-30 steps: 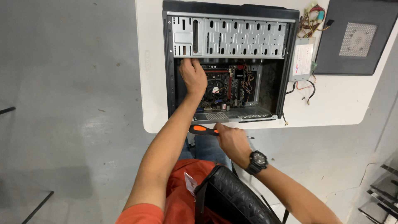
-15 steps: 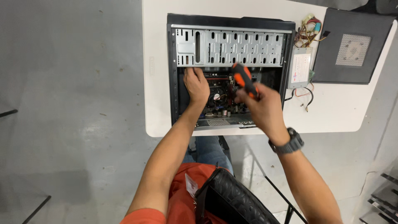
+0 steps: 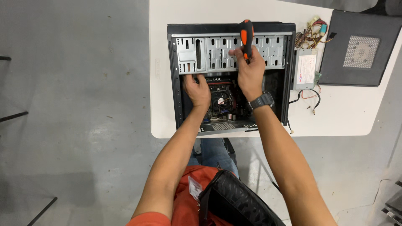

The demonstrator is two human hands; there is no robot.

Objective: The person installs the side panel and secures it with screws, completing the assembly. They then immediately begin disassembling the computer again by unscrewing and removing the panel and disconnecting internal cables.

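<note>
Two hands are working inside an open computer case (image 3: 184, 75) lying on a white bench (image 3: 335, 113).

The case is sitting with its drive cage on the far side; the left hand (image 3: 197, 91) is reaching down onto the board inside — fingers curled, grip hidden — while the right hand (image 3: 250, 73) is closing around an orange-and-black screwdriver (image 3: 246, 35) over the cage, handle pointing away.
</note>
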